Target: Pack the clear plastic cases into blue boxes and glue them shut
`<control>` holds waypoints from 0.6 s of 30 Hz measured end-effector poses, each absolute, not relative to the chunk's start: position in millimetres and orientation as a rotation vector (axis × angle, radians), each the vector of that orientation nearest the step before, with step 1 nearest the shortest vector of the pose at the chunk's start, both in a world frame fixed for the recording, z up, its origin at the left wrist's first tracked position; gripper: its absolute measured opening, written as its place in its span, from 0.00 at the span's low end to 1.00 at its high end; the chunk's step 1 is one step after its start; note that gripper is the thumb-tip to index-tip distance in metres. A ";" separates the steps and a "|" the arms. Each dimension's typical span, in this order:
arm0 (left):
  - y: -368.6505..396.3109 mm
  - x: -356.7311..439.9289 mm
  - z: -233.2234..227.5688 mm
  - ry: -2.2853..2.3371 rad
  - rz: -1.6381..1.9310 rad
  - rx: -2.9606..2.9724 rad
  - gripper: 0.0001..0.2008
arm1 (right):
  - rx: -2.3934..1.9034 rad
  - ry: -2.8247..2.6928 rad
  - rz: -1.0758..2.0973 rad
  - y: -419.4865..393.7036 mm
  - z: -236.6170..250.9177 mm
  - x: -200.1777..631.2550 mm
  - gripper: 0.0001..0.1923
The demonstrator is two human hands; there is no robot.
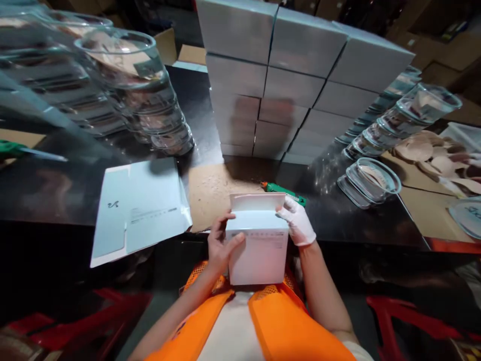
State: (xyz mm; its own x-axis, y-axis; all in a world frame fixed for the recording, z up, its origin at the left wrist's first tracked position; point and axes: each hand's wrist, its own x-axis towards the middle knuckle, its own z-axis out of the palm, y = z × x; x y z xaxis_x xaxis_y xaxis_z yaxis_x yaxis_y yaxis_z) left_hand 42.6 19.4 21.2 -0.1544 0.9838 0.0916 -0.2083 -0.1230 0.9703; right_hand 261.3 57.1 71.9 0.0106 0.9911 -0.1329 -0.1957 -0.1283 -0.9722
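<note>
1. A box (259, 245) sits between the fingers of the left hand (220, 245) and the right hand (298, 220).
2. A tool (283, 190) lies just beyond the right fingers.
3. Flat sheets (139, 210) lie left of the left fingers.
4. Stacked boxes (285, 85) stand farther beyond, with bowls (370, 178) to their right.

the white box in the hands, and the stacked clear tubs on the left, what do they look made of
The white box, held by the left hand and the gloved right hand, looks like thin matte paperboard: its top flap stands up on a crisp fold, with no shine. The clear tubs look like thin glossy plastic: see-through walls with bright glints, nested tightly. Glass seems unlikely but cannot be ruled out.
</note>
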 end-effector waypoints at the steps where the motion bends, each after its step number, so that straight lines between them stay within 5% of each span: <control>1: 21.0 43.9 18.5 1.059 1.517 0.988 0.33 | -1.141 -1.090 1.370 54.5 73.2 266.9 0.25; 4: 26.8 42.7 12.8 0.993 1.528 0.984 0.36 | -1.054 -1.484 1.355 46.7 80.9 279.9 0.33; 7: 30.1 35.7 12.6 1.014 1.491 1.096 0.22 | -1.056 -1.735 1.243 42.3 87.9 282.2 0.26; 11: 28.9 30.2 22.4 1.026 1.462 1.282 0.18 | -0.988 -1.845 1.175 39.6 86.9 280.3 0.15; 18: 26.3 28.1 33.5 0.898 1.471 1.437 0.09 | -1.009 -1.641 1.079 22.9 60.3 269.4 0.18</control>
